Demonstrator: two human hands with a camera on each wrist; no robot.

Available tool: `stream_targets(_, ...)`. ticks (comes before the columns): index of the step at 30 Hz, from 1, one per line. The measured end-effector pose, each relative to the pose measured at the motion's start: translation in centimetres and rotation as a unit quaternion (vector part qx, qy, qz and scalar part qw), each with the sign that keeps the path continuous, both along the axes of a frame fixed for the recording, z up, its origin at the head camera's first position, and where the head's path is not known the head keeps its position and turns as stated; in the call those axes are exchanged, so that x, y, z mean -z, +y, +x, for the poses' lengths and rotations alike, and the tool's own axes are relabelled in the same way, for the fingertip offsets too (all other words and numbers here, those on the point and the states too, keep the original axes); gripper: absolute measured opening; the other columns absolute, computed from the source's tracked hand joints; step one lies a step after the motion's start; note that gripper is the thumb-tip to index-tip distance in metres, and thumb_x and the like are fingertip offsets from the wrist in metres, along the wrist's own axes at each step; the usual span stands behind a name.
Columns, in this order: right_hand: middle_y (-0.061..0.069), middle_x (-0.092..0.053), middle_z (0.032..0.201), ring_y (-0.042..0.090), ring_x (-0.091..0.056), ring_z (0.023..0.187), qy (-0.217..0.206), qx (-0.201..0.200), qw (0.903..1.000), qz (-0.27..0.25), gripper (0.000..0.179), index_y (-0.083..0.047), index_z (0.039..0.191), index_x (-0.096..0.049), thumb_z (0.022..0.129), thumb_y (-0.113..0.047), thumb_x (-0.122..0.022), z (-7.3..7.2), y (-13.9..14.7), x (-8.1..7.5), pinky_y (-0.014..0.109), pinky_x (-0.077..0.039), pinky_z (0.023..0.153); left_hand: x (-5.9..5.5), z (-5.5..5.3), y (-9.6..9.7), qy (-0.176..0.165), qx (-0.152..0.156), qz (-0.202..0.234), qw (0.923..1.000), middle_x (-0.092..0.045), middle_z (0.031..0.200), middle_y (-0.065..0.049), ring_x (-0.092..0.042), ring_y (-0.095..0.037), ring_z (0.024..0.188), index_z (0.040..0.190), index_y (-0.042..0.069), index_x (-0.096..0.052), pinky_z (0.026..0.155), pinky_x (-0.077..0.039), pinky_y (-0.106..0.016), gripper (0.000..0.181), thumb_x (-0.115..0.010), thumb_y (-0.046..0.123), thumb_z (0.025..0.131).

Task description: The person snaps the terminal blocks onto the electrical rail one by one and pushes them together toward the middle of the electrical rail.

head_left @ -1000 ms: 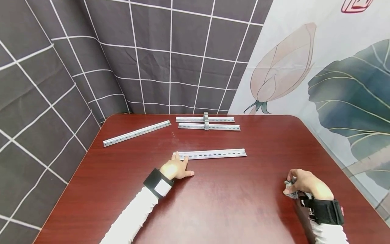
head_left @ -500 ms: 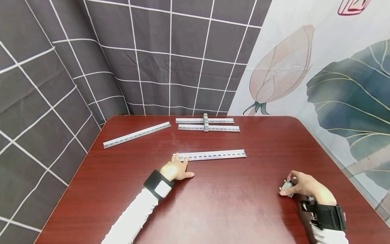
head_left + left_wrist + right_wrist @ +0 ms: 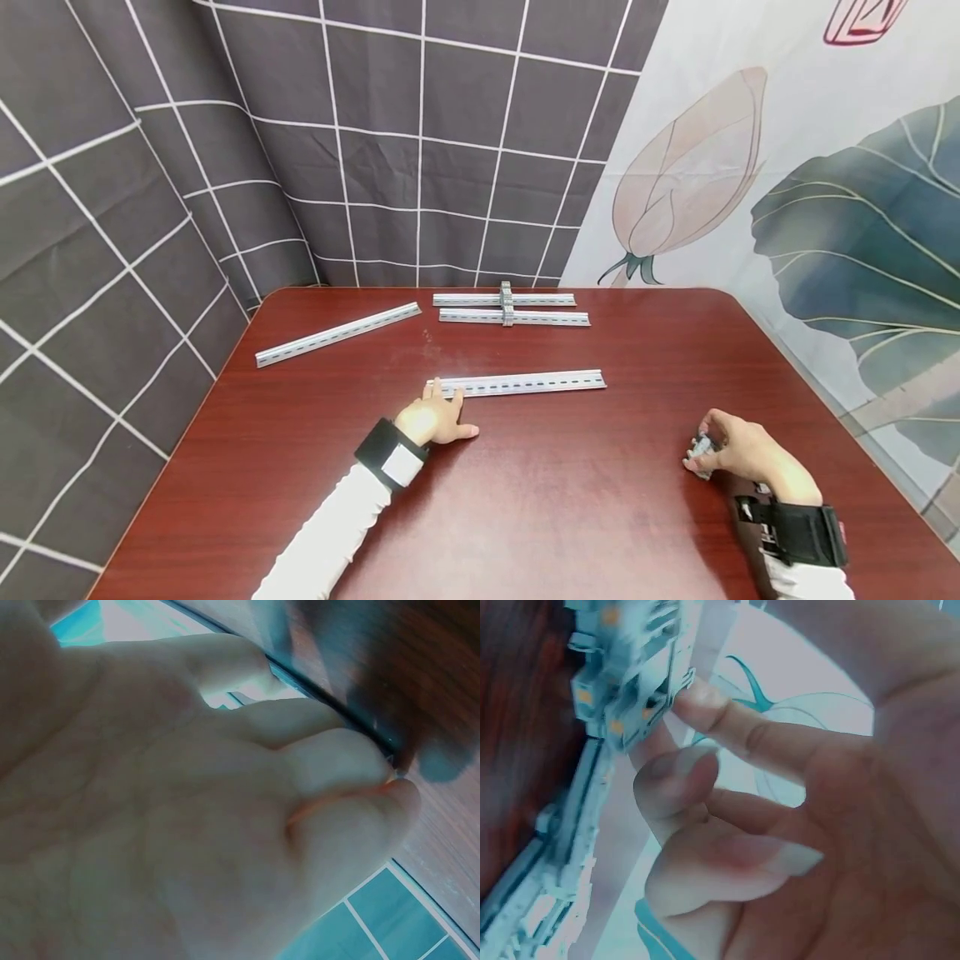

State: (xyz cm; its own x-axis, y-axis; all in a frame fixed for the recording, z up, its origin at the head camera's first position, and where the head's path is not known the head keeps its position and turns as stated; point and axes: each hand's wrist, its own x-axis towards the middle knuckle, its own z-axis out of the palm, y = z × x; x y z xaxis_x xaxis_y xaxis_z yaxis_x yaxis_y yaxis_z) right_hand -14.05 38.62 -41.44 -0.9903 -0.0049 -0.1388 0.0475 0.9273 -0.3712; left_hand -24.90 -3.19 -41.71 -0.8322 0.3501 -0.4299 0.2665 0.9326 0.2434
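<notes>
A slotted metal DIN rail lies crosswise near the middle of the table. On its left end rest the fingers of my left hand, extended with the thumb spread to the right; the left wrist view shows mostly the palm. At the right side of the table, my right hand pinches a grey terminal block between thumb and fingers. Close up in the right wrist view, the terminal block shows small orange spots. More grey blocks lie below it, mostly hidden by the hand in the head view.
Behind, two parallel rails are bridged by a row of grey terminal blocks. Another rail lies slanted at the back left. Gray checked cloth hangs behind the red-brown table.
My right hand has shifted slightly left, and the terminal block in its fingers shows more clearly. My left hand stays on the rail. The head view has tilted slightly up.
</notes>
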Motion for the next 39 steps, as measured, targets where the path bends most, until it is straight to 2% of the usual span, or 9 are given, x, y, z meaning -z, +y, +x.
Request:
stream_targets(6, 0.012, -0.064, 0.093, 0.024, -0.057, 0.083, 0.046, -0.049, 0.9977, -0.01, 0.045, -0.003, 0.099, -0.055, 0.072, -0.027, -0.083, -2.1, -1.6, -1.9, 0.038, -0.046, 0.068, 0.1, -0.3, -0.3, 0.008, -0.004, 0.003, 1.0, -0.016, 0.157, -0.029, -0.017, -0.04, 0.148, 0.151, 0.008, -0.031, 0.113, -0.031, -0.05, 0.077, -0.056, 0.051, 0.092)
stream_targets(10, 0.005, -0.06, 0.086, 0.018, -0.051, 0.075, 0.095, -0.079, 0.9922, -0.015, 0.047, -0.003, 0.105, -0.057, 0.073, -0.027, -0.083, -4.3, -3.3, -3.6, 0.03, -0.041, 0.064, -0.1, -0.5, -0.4, 0.007, -0.011, 0.001, 0.9999, -0.015, 0.158, -0.028, -0.017, -0.039, 0.148, 0.151, 0.009, -0.031, 0.113, -0.032, -0.05, 0.076, -0.056, 0.051, 0.092)
stream_targets(14, 0.001, -0.06, 0.082, 0.017, -0.052, 0.075, 0.157, -0.102, 0.9819, -0.026, 0.046, -0.007, 0.108, -0.059, 0.073, -0.025, -0.083, -6.1, -5.3, -4.6, 0.026, -0.041, 0.061, -0.2, -0.4, -0.3, 0.003, -0.008, -0.013, 0.9999, -0.015, 0.158, -0.027, -0.018, -0.038, 0.148, 0.152, 0.011, -0.03, 0.111, -0.035, -0.05, 0.077, -0.055, 0.052, 0.093)
stream_targets(18, 0.001, -0.063, 0.088, 0.02, -0.059, 0.08, 0.218, -0.11, 0.9686, -0.046, 0.045, -0.01, 0.107, -0.059, 0.072, -0.023, -0.084, -7.6, -7.3, -5.0, 0.025, -0.045, 0.065, -0.2, -0.2, -0.1, 0.001, -0.011, -0.02, 0.9997, -0.016, 0.158, -0.026, -0.019, -0.036, 0.148, 0.152, 0.012, -0.03, 0.11, -0.036, -0.05, 0.076, -0.055, 0.052, 0.092)
stream_targets(26, 0.006, -0.062, 0.095, 0.02, -0.055, 0.082, 0.294, -0.118, 0.9455, -0.073, 0.048, -0.005, 0.112, -0.06, 0.071, -0.018, -0.083, -9.7, -11.0, -5.9, 0.027, -0.041, 0.069, 0.0, -0.2, 0.1, 0.006, -0.012, -0.016, 0.9998, -0.017, 0.158, -0.025, -0.019, -0.037, 0.148, 0.152, 0.013, -0.031, 0.113, -0.032, -0.048, 0.076, -0.056, 0.052, 0.092)
stream_targets(29, 0.006, -0.063, 0.097, 0.02, -0.056, 0.083, 0.307, -0.109, 0.9415, -0.087, 0.048, -0.005, 0.112, -0.061, 0.072, -0.02, -0.083, -10.1, -12.2, -6.0, 0.026, -0.041, 0.07, 0.1, -0.3, 0.2, 0.008, -0.013, -0.022, 0.9996, -0.017, 0.158, -0.025, -0.02, -0.036, 0.147, 0.152, 0.013, -0.031, 0.113, -0.033, -0.048, 0.077, -0.057, 0.053, 0.091)
stream_targets(34, 0.006, -0.067, 0.101, 0.018, -0.055, 0.084, 0.303, -0.085, 0.9432, -0.108, 0.047, -0.008, 0.11, -0.064, 0.072, -0.028, -0.084, -10.4, -14.1, -6.1, 0.027, -0.04, 0.072, 0.1, -0.1, 0.3, 0.004, -0.013, -0.025, 0.9996, -0.017, 0.159, -0.025, -0.018, -0.036, 0.148, 0.152, 0.014, -0.03, 0.114, -0.031, -0.047, 0.078, -0.057, 0.053, 0.091)
stream_targets(37, 0.007, -0.067, 0.104, 0.018, -0.057, 0.088, 0.304, -0.085, 0.9412, -0.121, 0.048, -0.009, 0.109, -0.065, 0.071, -0.029, -0.085, -10.6, -15.1, -6.0, 0.029, -0.042, 0.076, 0.1, -0.1, 0.3, 0.0, -0.009, -0.024, 0.9997, -0.015, 0.159, -0.024, -0.016, -0.036, 0.149, 0.153, 0.013, -0.029, 0.116, -0.028, -0.046, 0.078, -0.056, 0.053, 0.091)
stream_targets(39, 0.006, -0.066, 0.102, 0.017, -0.06, 0.086, 0.301, -0.095, 0.9397, -0.131, 0.047, -0.009, 0.109, -0.064, 0.071, -0.028, -0.084, -10.9, -15.8, -5.8, 0.026, -0.045, 0.075, 0.1, -0.1, 0.2, -0.001, -0.009, -0.022, 0.9997, -0.015, 0.159, -0.025, -0.014, -0.036, 0.149, 0.152, 0.013, -0.029, 0.117, -0.026, -0.046, 0.078, -0.056, 0.053, 0.091)
